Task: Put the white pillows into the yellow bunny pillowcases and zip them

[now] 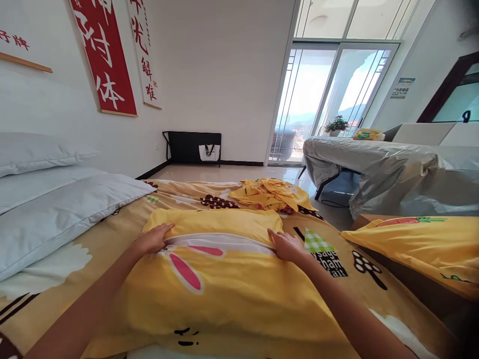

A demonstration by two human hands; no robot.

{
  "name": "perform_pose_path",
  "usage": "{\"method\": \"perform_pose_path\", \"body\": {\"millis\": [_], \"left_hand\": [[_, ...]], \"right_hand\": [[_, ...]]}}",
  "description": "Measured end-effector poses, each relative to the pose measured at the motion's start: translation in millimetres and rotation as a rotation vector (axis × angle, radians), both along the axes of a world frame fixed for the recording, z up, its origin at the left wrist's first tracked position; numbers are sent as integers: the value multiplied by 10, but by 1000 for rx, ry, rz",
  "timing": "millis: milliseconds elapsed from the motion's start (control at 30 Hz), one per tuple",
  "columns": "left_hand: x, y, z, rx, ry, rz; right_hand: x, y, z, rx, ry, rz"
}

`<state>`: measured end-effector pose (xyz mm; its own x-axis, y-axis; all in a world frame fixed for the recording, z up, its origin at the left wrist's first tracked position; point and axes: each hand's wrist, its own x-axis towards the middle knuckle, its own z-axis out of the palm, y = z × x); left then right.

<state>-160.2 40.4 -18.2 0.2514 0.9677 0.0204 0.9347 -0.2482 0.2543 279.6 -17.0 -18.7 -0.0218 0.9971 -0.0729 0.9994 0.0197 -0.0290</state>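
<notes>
A yellow pillowcase (239,289) with pink rabbit ears and small black marks lies in front of me with a pillow in it. Across its far part runs an opening, where a strip of the white pillow (224,241) shows. Beyond the strip is the yellow flap (220,222) of the same case. At the left end of the opening, my left hand (155,239) is closed on the cloth. My right hand (287,245) grips the fabric at the opposite end, thumb and fingers at the edge. Some fingertips of both hands are hidden in the folds.
White pillows (75,199) are stacked at the left of the patterned bed (220,189). Crumpled yellow cloth (271,193) lies at the far edge. To the right, another yellow pillowcase (419,244) rests over a cardboard box (368,222). A plastic-covered table (359,154) stands behind it.
</notes>
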Motion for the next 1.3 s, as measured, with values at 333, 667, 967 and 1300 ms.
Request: {"method": "perform_pose_path", "body": {"millis": [333, 667, 967, 1300], "left_hand": [[1028, -736, 468, 107, -36, -496], [336, -576, 54, -50, -124, -318], [220, -574, 253, 38, -94, -371], [296, -469, -32, 132, -192, -252]], "right_hand": [[-676, -393, 355, 134, 385, 559], [-430, -302, 45, -10, 152, 379], [-192, -356, 377, -16, 183, 531], [-147, -468, 277, 337, 437, 598]]}}
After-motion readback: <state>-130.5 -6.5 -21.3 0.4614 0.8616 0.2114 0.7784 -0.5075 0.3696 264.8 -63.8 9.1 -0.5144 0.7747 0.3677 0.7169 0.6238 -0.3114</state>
